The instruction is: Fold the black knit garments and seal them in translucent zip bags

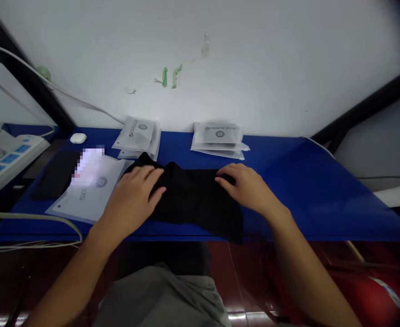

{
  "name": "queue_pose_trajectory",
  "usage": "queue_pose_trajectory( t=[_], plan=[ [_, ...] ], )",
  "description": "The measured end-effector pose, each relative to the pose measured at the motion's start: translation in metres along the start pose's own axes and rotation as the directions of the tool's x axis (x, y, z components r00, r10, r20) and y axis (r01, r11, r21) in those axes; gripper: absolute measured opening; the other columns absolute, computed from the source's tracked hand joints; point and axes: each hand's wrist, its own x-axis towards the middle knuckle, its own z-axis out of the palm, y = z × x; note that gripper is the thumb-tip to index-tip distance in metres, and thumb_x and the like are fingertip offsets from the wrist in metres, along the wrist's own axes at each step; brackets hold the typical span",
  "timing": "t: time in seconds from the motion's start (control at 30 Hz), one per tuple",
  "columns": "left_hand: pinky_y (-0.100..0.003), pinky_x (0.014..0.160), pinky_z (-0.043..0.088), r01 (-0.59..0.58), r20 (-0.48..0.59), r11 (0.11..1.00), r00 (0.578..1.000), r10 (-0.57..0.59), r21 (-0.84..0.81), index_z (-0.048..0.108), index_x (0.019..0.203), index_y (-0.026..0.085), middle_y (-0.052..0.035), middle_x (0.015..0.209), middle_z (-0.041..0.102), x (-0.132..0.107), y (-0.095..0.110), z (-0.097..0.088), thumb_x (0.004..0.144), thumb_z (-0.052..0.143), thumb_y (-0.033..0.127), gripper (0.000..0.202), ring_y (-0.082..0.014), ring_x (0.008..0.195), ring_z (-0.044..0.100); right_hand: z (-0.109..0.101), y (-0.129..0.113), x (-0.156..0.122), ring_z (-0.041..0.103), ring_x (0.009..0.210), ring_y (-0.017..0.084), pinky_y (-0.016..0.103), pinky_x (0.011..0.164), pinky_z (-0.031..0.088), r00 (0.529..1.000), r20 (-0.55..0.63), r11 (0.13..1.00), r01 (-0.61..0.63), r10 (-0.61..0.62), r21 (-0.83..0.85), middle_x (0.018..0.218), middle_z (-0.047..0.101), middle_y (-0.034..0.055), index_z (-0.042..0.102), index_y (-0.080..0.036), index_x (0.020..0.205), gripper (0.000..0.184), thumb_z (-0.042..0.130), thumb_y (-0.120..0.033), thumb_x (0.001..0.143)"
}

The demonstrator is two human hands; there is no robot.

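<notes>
A piece of black cloth (195,197) lies spread on the blue tabletop (305,190), bunched at its left end, one corner hanging over the front edge. My left hand (133,195) rests palm down on the cloth's left end, its fingers loosely stretched and the thumb apart. On the right part of the cloth, the fingertips of my right hand (246,186) touch it, thumb and fingers apart. Beside my left hand lies a frosted plastic bag (91,200) with a printed logo, partly covered by a blurred patch.
Two small piles of frosted bags, a left pile (138,134) and a right pile (218,136), lie along the wall. At the left are a white earphone case (78,138), a dark flat object (55,175) and a power strip (12,159) with cables.
</notes>
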Motion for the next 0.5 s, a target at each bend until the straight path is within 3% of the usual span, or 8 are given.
queue_pose_trajectory(
  t=[0.07, 0.13, 0.27, 0.4, 0.5],
  plan=[
    [-0.041, 0.087, 0.049, -0.048, 0.17, 0.999, 0.984, 0.049, -0.006, 0.055, 0.123, 0.017, -0.0089, 0.117, 0.062, -0.006, -0.002, 0.008, 0.093, 0.046, 0.031, 0.034, -0.0262, 0.107, 0.056, 0.001, -0.006, -0.007, 0.063, 0.09, 0.024, 0.038, 0.079, 0.049, 0.999, 0.047, 1.0, 0.024, -0.024, 0.01, 0.096, 0.07, 0.0062, 0.068, -0.021, 0.093, 0.019, 0.051, -0.028, 0.09],
    [-0.041, 0.085, 0.049, -0.048, 0.266, 0.998, 0.963, 0.039, 0.028, 0.055, 0.122, 0.015, -0.0096, 0.115, 0.062, -0.007, -0.005, 0.017, 0.093, 0.046, 0.029, 0.033, -0.0267, 0.106, 0.056, 0.005, -0.01, -0.012, 0.064, 0.087, 0.022, 0.034, 0.075, 0.049, 0.991, 0.12, 0.998, 0.048, -0.054, 0.047, 0.092, 0.07, 0.0041, 0.068, -0.022, 0.092, 0.018, 0.051, -0.028, 0.09],
    [-0.04, 0.084, 0.048, -0.016, 0.281, 0.997, 0.96, -0.005, 0.069, 0.053, 0.125, 0.014, -0.0114, 0.118, 0.059, -0.006, -0.009, 0.029, 0.094, 0.046, 0.027, 0.034, -0.0275, 0.107, 0.054, 0.015, -0.013, -0.015, 0.064, 0.084, 0.019, 0.031, 0.07, 0.048, 0.972, 0.22, 0.996, 0.079, -0.088, 0.05, 0.094, 0.07, 0.0029, 0.067, -0.023, 0.097, 0.015, 0.056, -0.024, 0.088],
    [-0.04, 0.085, 0.048, 0.014, 0.289, 0.998, 0.957, -0.03, 0.059, 0.05, 0.128, 0.012, -0.0122, 0.119, 0.058, -0.009, -0.006, 0.028, 0.094, 0.046, 0.026, 0.037, -0.0271, 0.108, 0.054, 0.024, -0.015, -0.008, 0.063, 0.094, 0.025, 0.036, 0.076, 0.048, 0.993, 0.114, 0.986, 0.044, -0.025, -0.16, 0.106, 0.066, 0.0097, 0.057, -0.017, 0.12, 0.036, 0.06, -0.022, 0.084],
    [-0.039, 0.085, 0.048, 0.019, 0.306, 0.999, 0.951, -0.033, 0.05, 0.052, 0.125, 0.013, -0.0118, 0.117, 0.059, -0.011, -0.004, 0.027, 0.094, 0.044, 0.025, 0.034, -0.0259, 0.106, 0.055, 0.027, -0.014, 0.003, 0.062, 0.095, 0.027, 0.037, 0.076, 0.046, 0.999, 0.05, 0.964, 0.009, 0.005, -0.266, 0.104, 0.066, 0.012, 0.053, -0.015, 0.125, 0.04, 0.056, -0.023, 0.086]
  ],
)
